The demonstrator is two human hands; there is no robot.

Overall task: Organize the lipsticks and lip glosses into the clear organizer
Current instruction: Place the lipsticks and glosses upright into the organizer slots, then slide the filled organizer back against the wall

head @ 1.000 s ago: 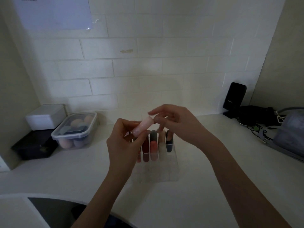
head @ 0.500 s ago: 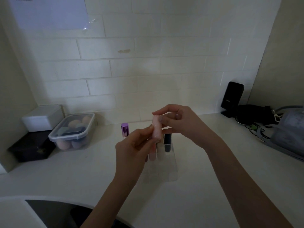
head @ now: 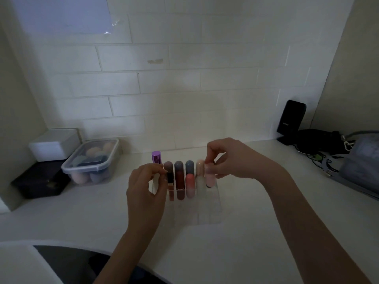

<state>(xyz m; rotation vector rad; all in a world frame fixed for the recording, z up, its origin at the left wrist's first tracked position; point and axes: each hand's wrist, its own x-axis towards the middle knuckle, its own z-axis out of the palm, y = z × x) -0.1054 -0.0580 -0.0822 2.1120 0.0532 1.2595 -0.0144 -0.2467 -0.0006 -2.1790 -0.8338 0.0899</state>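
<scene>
A clear organizer (head: 207, 210) stands on the white counter, its back row filled with several upright lip glosses: a dark one (head: 169, 179), a red one (head: 179, 181), a coral one (head: 190, 183) and a cream one (head: 200, 177). A purple-capped lipstick (head: 156, 157) stands at the row's left end. My right hand (head: 231, 158) pinches the top of a pale pink lip gloss (head: 210, 177), upright at the row's right end. My left hand (head: 146, 187) hovers by the organizer's left side, fingers loosely curled, holding nothing.
A lidded plastic tub of makeup sponges (head: 92, 160) sits at the left beside a white box (head: 54, 144) stacked on a black box (head: 41, 181). A black speaker (head: 291, 119), cables and a grey bag (head: 361, 169) lie at the right.
Both hands held the pink lip gloss above the organizer. My left hand has let go and moved left; my right hand has lowered the gloss upright to the row's right end.
</scene>
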